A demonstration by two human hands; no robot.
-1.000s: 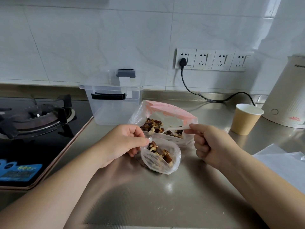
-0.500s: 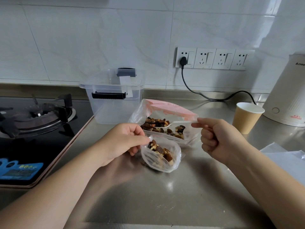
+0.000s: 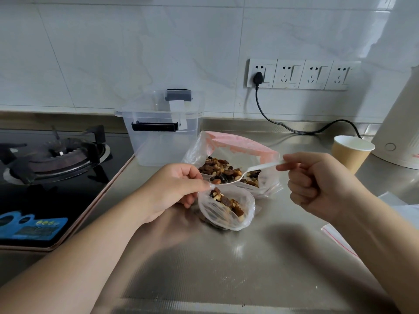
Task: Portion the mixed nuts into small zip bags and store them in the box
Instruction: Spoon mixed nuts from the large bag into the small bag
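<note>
A small clear zip bag (image 3: 226, 211) part-filled with mixed nuts stands on the steel counter. My left hand (image 3: 172, 189) pinches its rim and holds it open. My right hand (image 3: 317, 182) grips the handle of a white plastic spoon (image 3: 256, 169). The spoon's bowl carries nuts just above the small bag's mouth. Behind them lies a large open bag (image 3: 235, 146) with a pink zip strip, holding the bulk of the mixed nuts (image 3: 217, 167). A clear plastic box (image 3: 158, 141) with a black handle stands open at the back.
A gas hob (image 3: 52, 159) lies to the left. A paper cup (image 3: 349, 152) and a white kettle (image 3: 399, 123) stand at the right, with a black cord (image 3: 294, 129) running to the wall sockets. Spare zip bags (image 3: 340, 236) lie at the right edge.
My right hand has lifted the spoon out of the large bag, loaded with nuts, and brought it left over the small bag's mouth. My left hand has kept its hold.
</note>
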